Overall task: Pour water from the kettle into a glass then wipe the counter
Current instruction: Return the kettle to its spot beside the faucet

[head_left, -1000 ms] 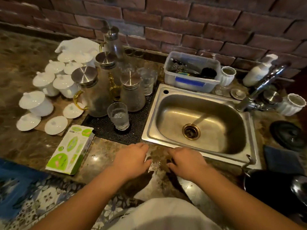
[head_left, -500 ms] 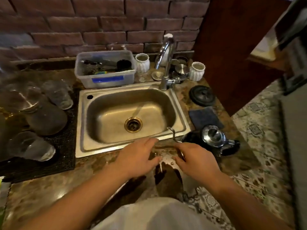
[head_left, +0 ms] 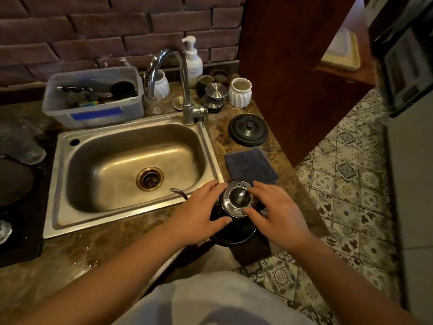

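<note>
Black kettle [head_left: 235,208] w/ shiny lid on bench [head_left: 105,242] edge, just right of sink [head_left: 131,170], thin spout over sink rim, left hand [head_left: 199,214] & right hand [head_left: 273,212] spread, fingers loosely cupping kettle sides, folded dark cloth [head_left: 250,165] just behind

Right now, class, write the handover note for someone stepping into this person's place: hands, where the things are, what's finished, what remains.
Left hand: open, cupping the kettle's left side.
Right hand: open, fingers at the lid rim, no firm grip.
Kettle: lid on, upright on the counter right of the sink, spout pointing over the basin.
Blue cloth: folded, just behind the kettle.
Glasses: blurred at the far left edge.
Done: nothing visibly poured from here.
Left: lift kettle, pour into a glass, wipe the wet counter.
</note>
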